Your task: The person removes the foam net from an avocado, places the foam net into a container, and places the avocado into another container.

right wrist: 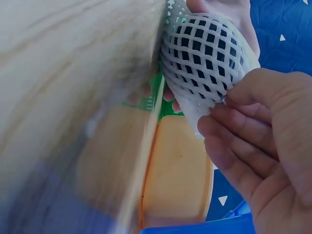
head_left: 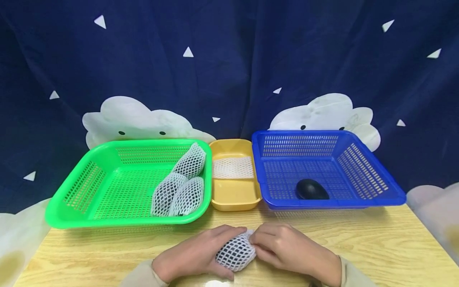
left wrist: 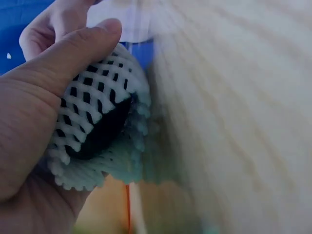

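Observation:
Low over the near table, a dark, smooth egg-shaped object (left wrist: 109,129) sits inside a white foam net sleeve (head_left: 236,252). My left hand (head_left: 201,252) grips the sleeved object from the left, its thumb along the near side and fingers over the far side. From the right, my right hand (head_left: 287,248) pinches the sleeve's right end between thumb and fingers. The left wrist view shows the sleeve's other end gaping, with the dark surface bare inside it. In the right wrist view the net (right wrist: 207,53) stretches over the object's body.
Behind the hands stand a green basket (head_left: 104,221) with three netted dark objects (head_left: 188,195), a yellow tray (head_left: 234,195) holding flat white foam netting (head_left: 233,167), and a blue basket (head_left: 330,203) with one bare black egg-shaped object (head_left: 311,189). A dark blue curtain (head_left: 229,71) hangs behind.

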